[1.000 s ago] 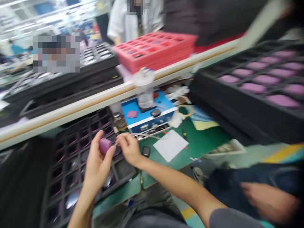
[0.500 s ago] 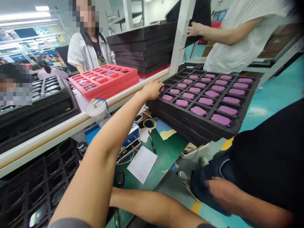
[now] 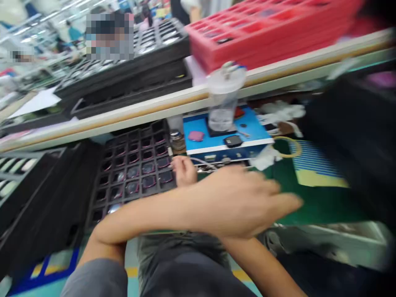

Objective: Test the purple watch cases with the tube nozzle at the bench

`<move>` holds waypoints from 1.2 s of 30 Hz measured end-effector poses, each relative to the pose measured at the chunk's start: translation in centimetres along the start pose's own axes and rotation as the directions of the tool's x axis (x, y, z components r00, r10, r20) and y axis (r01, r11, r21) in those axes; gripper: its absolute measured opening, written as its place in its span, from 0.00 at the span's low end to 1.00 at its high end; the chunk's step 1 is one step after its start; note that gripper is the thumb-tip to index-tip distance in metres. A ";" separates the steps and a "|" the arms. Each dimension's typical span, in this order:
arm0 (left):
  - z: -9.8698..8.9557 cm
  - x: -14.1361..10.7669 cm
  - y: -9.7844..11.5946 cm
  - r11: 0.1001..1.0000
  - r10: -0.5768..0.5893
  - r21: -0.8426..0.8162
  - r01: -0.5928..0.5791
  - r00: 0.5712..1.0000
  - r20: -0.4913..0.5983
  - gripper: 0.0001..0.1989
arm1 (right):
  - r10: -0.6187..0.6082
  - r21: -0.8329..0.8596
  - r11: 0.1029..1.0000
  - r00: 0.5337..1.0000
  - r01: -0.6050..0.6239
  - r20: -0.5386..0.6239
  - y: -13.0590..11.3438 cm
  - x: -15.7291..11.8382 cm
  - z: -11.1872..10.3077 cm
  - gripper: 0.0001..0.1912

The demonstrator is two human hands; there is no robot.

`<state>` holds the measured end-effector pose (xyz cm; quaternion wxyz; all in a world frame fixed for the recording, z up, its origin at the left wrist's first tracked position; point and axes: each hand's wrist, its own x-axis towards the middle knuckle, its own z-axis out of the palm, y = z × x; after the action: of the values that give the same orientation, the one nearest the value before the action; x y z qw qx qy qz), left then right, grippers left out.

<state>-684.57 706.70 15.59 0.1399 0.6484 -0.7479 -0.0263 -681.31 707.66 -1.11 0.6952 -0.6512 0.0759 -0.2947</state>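
My left hand (image 3: 247, 200) is smeared by motion above the green bench, its forearm crossing over my right arm. Its fingers point right, and whether they hold anything is unclear. Farther back, my right hand (image 3: 185, 171) is closed at the right edge of a black foam tray (image 3: 144, 163). A thin pinkish tube (image 3: 204, 161) runs from its fingers toward the blue box, and a small pale tip shows at the fingertips. Dark pieces with purple rims (image 3: 148, 181) sit in the tray's compartments. One purple piece (image 3: 196, 136) lies on the blue box (image 3: 213, 144).
A lidded plastic cup (image 3: 222, 107) and a small black object (image 3: 233, 141) stand on the box. Behind runs a white rail (image 3: 148, 109), with red foam trays (image 3: 262, 45) beyond it. A tape ring (image 3: 298, 147) lies at right. Black trays (image 3: 46, 194) lean at left.
My view has swung left and down. My left hand has come away from the tray of purple pieces and back over the bench. My right hand, hidden before, now shows.
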 end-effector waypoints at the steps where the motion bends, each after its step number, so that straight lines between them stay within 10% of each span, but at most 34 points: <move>1: 0.8 -4.3 1.2 0.993 -0.106 -0.051 0.105 0.994 -0.026 0.15 | 0.041 0.038 0.998 0.999 -0.040 -0.007 0.6 -0.4 0.8 0.20; 2: 1.8 -8.4 1.6 0.954 -0.291 -0.099 0.282 0.952 -0.092 0.15 | 0.071 0.068 0.995 0.997 -0.069 -0.017 1.1 -0.7 1.4 0.21; 4: 3.9 -14.9 0.6 0.757 -0.649 -0.130 0.640 0.718 -0.251 0.12 | 0.077 0.093 0.993 0.997 -0.074 -0.031 1.2 -0.8 1.7 0.22; 6: 5.9 -18.7 -2.0 0.586 -0.788 -0.071 0.807 0.546 -0.285 0.13 | 0.025 0.075 0.997 0.999 -0.022 -0.035 0.5 -1.0 1.3 0.22; 8: 7.2 -19.8 -3.9 0.549 -0.809 -0.019 0.836 0.525 -0.266 0.11 | -0.032 0.039 0.999 0.999 0.034 -0.043 -0.2 -1.5 0.9 0.23; 13: 9.1 -18.8 -3.4 0.663 -0.707 0.226 0.714 0.696 -0.125 0.12 | -0.080 0.005 0.997 0.991 0.081 -0.104 0.0 -2.9 0.5 0.24; 20: 10.1 -19.5 -3.1 0.644 -0.727 0.163 0.748 0.664 -0.173 0.09 | -0.175 -0.089 0.982 0.983 0.170 -0.062 -1.5 -3.1 1.2 0.23; 22: 10.1 -19.9 -2.9 0.600 -0.783 -0.105 0.793 0.554 -0.282 0.10 | -0.213 -0.126 0.971 0.974 0.202 -0.080 -2.4 -3.4 1.2 0.20; 25: 10.4 -20.6 -2.9 0.393 -0.911 -0.695 0.602 0.154 -0.381 0.12 | -0.242 -0.104 0.966 0.968 0.235 -0.065 -2.4 -3.7 1.2 0.17; 27: 10.7 -21.0 -3.2 0.274 -0.953 -0.898 0.343 -0.026 -0.301 0.15 | -0.236 -0.083 0.969 0.972 0.234 -0.014 -1.6 -3.8 1.3 0.14; 36: 10.1 -20.1 -3.8 0.147 -0.987 -0.989 0.001 -0.064 -0.146 0.16 | -0.182 -0.007 0.983 0.974 0.184 0.136 -0.5 -3.6 1.3 0.08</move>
<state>-680.98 724.33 1.59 0.7624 0.6446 0.0103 -0.0565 -683.73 710.60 -1.44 0.6621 -0.6808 -0.0286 -0.3120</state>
